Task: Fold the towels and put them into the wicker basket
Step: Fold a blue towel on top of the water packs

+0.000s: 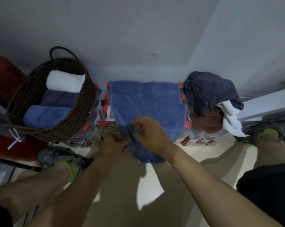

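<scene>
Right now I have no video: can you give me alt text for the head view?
Both hands, left hand and right hand, pinch the near edge of a blue towel spread over packs of bottled water. At left, a wicker basket holds three rolled towels; at right lies an unfolded towel pile.

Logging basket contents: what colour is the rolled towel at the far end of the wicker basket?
White, clearest in the head view, beyond a dark blue-grey roll.
</scene>
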A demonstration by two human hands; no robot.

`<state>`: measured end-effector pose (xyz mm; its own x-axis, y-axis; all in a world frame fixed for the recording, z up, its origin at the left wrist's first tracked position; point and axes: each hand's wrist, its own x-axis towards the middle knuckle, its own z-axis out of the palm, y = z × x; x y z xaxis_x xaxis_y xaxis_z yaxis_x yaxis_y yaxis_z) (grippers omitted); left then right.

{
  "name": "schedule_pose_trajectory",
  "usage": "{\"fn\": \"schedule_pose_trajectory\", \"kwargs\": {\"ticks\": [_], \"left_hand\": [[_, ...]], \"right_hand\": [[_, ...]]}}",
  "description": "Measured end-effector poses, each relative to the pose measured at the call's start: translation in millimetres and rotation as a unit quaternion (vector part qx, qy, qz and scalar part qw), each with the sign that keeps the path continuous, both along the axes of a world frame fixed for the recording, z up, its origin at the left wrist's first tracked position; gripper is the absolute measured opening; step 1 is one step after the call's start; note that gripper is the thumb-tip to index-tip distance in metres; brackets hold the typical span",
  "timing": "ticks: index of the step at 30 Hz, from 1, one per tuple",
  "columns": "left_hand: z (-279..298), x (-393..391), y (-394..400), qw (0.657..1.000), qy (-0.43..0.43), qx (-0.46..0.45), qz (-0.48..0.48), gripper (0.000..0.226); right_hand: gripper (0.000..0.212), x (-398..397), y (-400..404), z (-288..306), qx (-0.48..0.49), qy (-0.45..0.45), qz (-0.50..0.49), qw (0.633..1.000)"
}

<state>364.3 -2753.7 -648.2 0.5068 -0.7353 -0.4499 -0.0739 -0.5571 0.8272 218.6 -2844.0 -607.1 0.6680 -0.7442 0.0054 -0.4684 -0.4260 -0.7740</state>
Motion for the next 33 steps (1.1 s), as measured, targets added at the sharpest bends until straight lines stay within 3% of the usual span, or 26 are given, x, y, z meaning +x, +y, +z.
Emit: {"fn": "schedule_pose_trajectory", "kwargs": {"ticks": [3, 6, 12, 17, 22, 25, 29, 33], "left_hand": [[2.3, -0.4, 1.6, 1.0, 0.003, -0.017, 0.022, 0.032], [7.5, -4.3, 1.5, 0.999, -0.009, -0.016, -0.029, 0.011], [42.0, -4.6, -13.6, 0.992, 0.075, -0.047, -0.091, 0.019], [70.0, -15.9, -26.5, 0.977, 0.202, -0.062, -0.039, 0.018], [74.3, -23.7, -28.1, 0.937, 0.323, -0.134, -0.022, 0.021], [73.4, -31.0, -27.5, 0.934, 0.316, -0.167, 0.01, 0.013], [76.2, -30.4, -27.8, 0.934, 0.305, -0.188, 0.005, 0.017], [69.3, -30.8, -24.8, 0.972, 0.078, -0.204, -0.087, 0.016]], "right_hand": [[0.023, -1.4, 10.2, 3.0, 0.01, 0.032, 0.006, 0.999], [0.024, -5.9, 21.7, 1.3, 0.002, 0.062, -0.015, 0.998], [0.035, -13.7, 30.9, 6.7, 0.001, 0.144, 0.004, 0.99], [0.051, -33.1, 31.3, 21.3, 0.011, 0.123, -0.052, 0.991], [0.033, -40.7, 40.4, 12.0, 0.042, 0.023, -0.143, 0.989], [0.029, -32.9, 41.6, 11.1, 0.084, -0.055, -0.193, 0.976], [0.024, -27.5, 34.3, 12.4, 0.036, -0.083, -0.194, 0.977], [0.007, -27.0, 20.7, 22.6, 0.147, -0.149, -0.178, 0.962]]}}
